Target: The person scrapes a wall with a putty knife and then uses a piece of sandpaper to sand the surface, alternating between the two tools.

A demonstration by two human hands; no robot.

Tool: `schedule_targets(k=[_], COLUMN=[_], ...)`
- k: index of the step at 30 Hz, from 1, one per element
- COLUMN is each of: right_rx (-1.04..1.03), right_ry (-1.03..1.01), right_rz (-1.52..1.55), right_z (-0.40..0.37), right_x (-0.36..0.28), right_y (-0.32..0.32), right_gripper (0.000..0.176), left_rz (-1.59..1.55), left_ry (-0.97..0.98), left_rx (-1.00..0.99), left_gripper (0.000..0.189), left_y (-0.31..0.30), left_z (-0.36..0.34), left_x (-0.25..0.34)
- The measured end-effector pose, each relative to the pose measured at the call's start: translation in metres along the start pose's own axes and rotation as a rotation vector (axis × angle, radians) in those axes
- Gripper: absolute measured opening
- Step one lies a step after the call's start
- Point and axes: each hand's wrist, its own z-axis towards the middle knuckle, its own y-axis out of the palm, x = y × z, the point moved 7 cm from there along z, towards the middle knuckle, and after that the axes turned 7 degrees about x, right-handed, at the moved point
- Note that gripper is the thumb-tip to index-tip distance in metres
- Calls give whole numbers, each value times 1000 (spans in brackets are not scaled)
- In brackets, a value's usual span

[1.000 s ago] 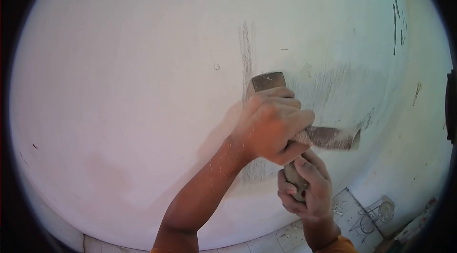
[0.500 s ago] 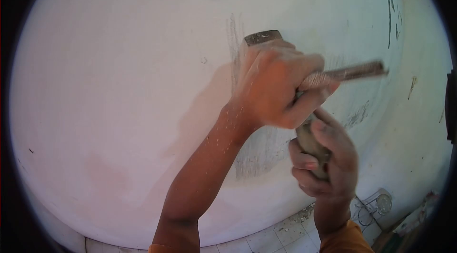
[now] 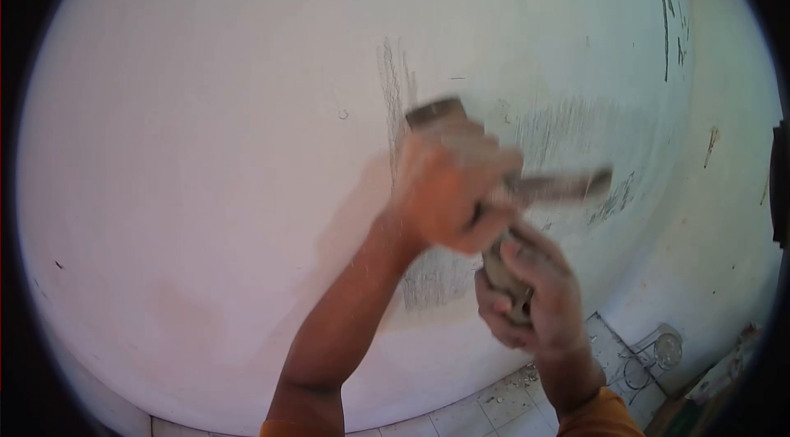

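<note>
left hand (image 3: 448,190) and right hand (image 3: 535,301) clutch the scraper (image 3: 535,188), blade (image 3: 576,184) seemingly level, handle (image 3: 504,276) down.

We see a white wall (image 3: 206,149), faintly pink toward eight o'clock, with grey vertical scratch streaks (image 3: 568,128) near the centre and out toward two o'clock. Thin black marks (image 3: 665,21) sit at one o'clock. The scraper (image 3: 559,186) is dull grey-brown, dusted white. At five o'clock we find white floor tiles (image 3: 485,412) with dark grout lines, and an orange sleeve (image 3: 605,420).
</note>
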Motion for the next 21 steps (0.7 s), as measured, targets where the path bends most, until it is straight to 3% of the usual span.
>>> schedule_targets(k=[4, 8, 9, 12, 16, 17, 21], right_rx=[-53, 23, 85, -53, 9, 15, -42], right_ry=[-57, -5, -12, -102, -59, -47, -121], right_rz=[-2, -51, -26, -26, -26, -27, -55], right_z=[7, -3, -5, 7, 0, -1, 14], right_x=[-27, 20, 11, -33, 6, 16, -27], right_y=[17, -11, -9, 18, -5, -13, 14], right_gripper=[41, 36, 35, 34, 35, 35, 36], left_rz=[-66, -40, -54, -6, -13, 17, -7], left_ry=[-147, -108, 47, -31, 76, -93, 112], left_rx=[82, -5, -5, 54, 63, -30, 18], left_gripper=[15, 20, 13, 16, 16, 17, 12], left_y=[-9, 6, 2, -5, 3, 10, -5], left_z=[28, -21, -12, 18, -12, -24, 24], left_x=[-12, 7, 7, -10, 10, 8, -8])
